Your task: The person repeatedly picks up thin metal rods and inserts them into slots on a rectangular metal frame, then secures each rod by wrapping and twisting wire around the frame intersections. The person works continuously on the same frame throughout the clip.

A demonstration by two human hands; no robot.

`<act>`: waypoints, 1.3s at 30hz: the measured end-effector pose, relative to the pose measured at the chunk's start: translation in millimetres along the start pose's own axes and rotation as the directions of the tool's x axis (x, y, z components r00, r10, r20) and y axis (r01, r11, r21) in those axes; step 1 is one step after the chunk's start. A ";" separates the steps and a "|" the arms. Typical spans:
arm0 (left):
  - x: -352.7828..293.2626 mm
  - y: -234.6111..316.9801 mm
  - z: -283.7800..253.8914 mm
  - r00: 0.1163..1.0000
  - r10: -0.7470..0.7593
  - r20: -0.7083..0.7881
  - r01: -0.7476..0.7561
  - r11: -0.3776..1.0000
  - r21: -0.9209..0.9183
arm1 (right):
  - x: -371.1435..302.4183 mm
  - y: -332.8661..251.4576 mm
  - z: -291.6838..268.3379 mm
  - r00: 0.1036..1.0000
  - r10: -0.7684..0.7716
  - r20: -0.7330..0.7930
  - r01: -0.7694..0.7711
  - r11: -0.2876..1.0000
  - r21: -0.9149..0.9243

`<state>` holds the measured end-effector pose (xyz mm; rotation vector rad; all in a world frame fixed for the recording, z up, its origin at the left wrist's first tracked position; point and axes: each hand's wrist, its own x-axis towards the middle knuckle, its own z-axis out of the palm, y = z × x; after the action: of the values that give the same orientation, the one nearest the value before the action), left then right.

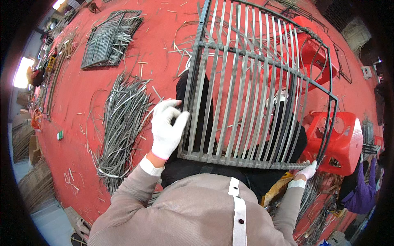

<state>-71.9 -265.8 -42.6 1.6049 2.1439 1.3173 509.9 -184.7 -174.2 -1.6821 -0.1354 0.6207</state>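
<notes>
A black metal frame (pixel 199 53) woven with grey flat strips (pixel 234 106) lies across my lap and legs, tilted up away from me. The strips run lengthwise, side by side, and wrap round the near bar. At the near right corner of the frame, my right hand (pixel 310 169), in a white glove, is closed around the bar; its fingers are partly hidden. My left hand (pixel 168 127), also white-gloved, is beside the left side bar. Its thumb and fingers are curved and apart, with nothing visible between them. Whether the fingertips touch the bar I cannot tell.
A bundle of loose grey strips (pixel 123 127) lies on the red floor to the left. Beyond it lies another strip-woven frame (pixel 108 41). Red plastic stools (pixel 349 139) stand at the right, close to my frame. A person in a purple sleeve (pixel 363 192) is at far right.
</notes>
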 end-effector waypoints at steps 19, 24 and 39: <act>170.5 -30.3 78.0 0.900 -0.329 0.285 0.433 0.605 -0.668 | -7.5 -1.6 4.1 0.998 -0.051 -0.026 0.051 0.999 -0.006; 170.4 -29.7 80.5 0.911 -0.322 0.259 0.410 0.635 -0.654 | -10.3 -2.8 4.5 0.996 -0.078 -0.030 0.078 0.997 -0.009; 147.2 -13.3 75.0 0.829 0.380 -0.411 -0.342 0.925 0.164 | -9.3 -1.7 3.5 0.999 -0.052 -0.001 0.052 0.999 0.016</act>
<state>-98.2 -102.2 -44.2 1.9837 2.2216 1.8849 500.8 -185.2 -169.9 -1.6584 -0.1725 0.5805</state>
